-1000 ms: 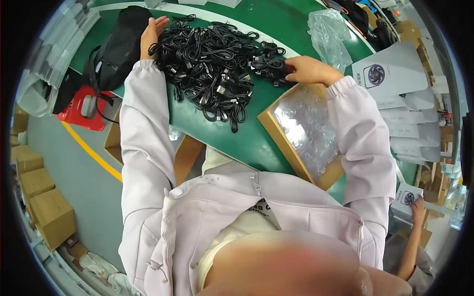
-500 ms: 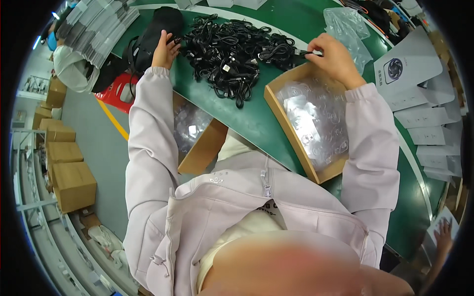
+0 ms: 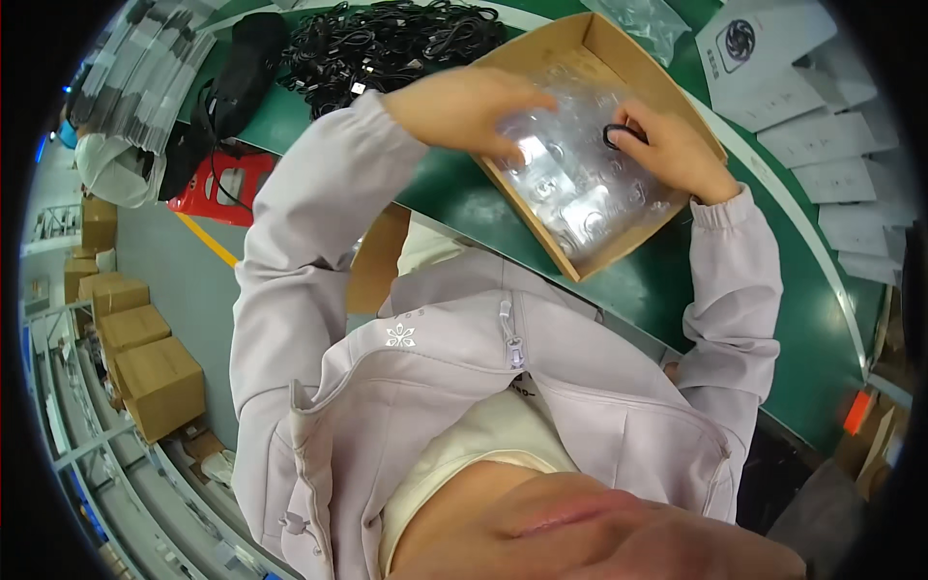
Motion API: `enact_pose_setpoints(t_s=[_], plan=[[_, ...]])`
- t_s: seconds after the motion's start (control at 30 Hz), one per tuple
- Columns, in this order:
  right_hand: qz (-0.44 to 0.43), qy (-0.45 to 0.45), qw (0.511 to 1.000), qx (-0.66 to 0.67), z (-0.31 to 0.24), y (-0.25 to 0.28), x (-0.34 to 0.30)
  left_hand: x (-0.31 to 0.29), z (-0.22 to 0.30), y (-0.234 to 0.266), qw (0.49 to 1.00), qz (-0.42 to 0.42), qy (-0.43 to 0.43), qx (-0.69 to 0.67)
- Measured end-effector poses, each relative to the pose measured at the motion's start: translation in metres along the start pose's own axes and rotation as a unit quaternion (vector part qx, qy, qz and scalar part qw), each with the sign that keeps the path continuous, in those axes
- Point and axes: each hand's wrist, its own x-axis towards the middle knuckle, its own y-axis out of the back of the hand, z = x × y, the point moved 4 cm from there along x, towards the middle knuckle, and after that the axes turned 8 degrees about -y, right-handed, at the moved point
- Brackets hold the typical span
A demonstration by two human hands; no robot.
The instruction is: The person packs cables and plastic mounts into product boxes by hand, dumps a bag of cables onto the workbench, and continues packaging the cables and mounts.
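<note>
Two bare hands at a green worktop, the person wearing pale sleeves. The right hand, right of centre in the upper half of the frame, grasps a black cable: thumb and fingers are pinched on it, and a small loop shows at their tips. The cable is above the contents of an open box, towards its right side; whether it touches them I cannot tell. The left hand, at upper centre, reaches over the box's left wall. Its fingers are released and spread, thumb apart, with nothing visible in their grasp; they are blurred, and contact with the contents cannot be made out.

The box is brown card, set at a slant on the worktop, and holds glossy clear packs. A tangled heap of black cables lies beyond the left forearm, along the top of the frame. At upper left, a black bag lies beside the heap, with a stack of grey sheets farther left and a red case lower down. A crumpled clear bag lies behind the box at the top edge. Grey-white cartons stand in a row at upper right. At the left of the frame, brown boxes stand near a metal rack.
</note>
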Motion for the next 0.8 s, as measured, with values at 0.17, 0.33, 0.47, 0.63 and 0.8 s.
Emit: enact_pose_setpoints(t_s=[0.17,0.33,0.47,0.63,0.8], plan=[[0.078,0.016,0.992,0.097,0.001,0.000,-0.022,0.021,0.001,-0.037,0.997,-0.024,-0.005,0.069],[0.185,0.024,0.977,0.105,0.015,0.012,-0.023,0.014,0.021,-0.052,0.996,0.002,0.076,0.051],[0.273,0.025,0.950,0.148,0.018,0.014,-0.019,0.003,0.030,-0.055,0.985,0.142,0.078,0.053],[0.217,0.022,0.971,0.093,0.015,0.002,-0.017,-0.003,0.030,-0.036,0.939,0.332,0.066,-0.064],[0.181,-0.015,0.940,0.289,0.023,0.008,-0.009,-0.002,0.010,-0.036,0.827,0.383,0.131,-0.389]])
